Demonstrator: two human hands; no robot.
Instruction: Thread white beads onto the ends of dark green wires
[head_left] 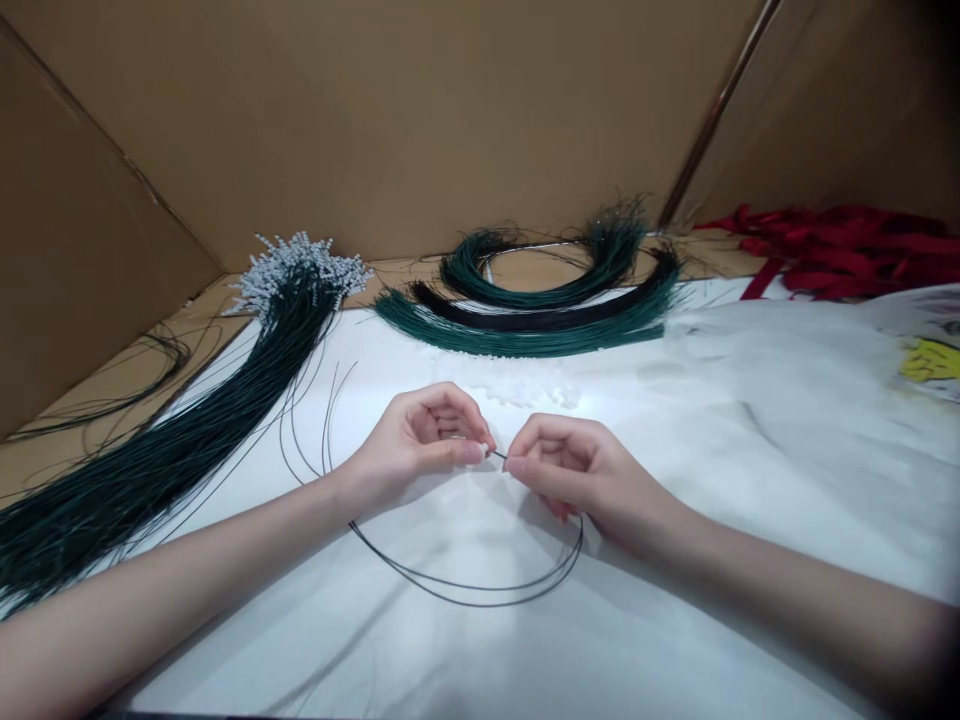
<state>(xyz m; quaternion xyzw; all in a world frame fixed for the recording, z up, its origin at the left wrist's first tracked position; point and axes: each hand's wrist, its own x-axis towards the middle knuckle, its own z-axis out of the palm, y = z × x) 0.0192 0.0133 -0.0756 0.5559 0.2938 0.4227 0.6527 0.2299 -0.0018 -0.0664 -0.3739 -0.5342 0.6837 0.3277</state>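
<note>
Both hands meet over the middle of a white sheet (675,420). My left hand (424,440) is curled shut, thumb and forefinger pinched on something small that I cannot make out. My right hand (574,470) pinches the end of a thin dark cord (480,592), which loops down toward me and back under both wrists. The two pinches nearly touch. A scatter of small white beads (525,385) lies just beyond the hands.
A long bundle of dark green cords with white bead tips (195,430) runs along the left. Curved bundles of green and black cords (540,315) lie at the back. Red ribbons (840,245) sit far right. Cardboard walls (375,130) surround the surface.
</note>
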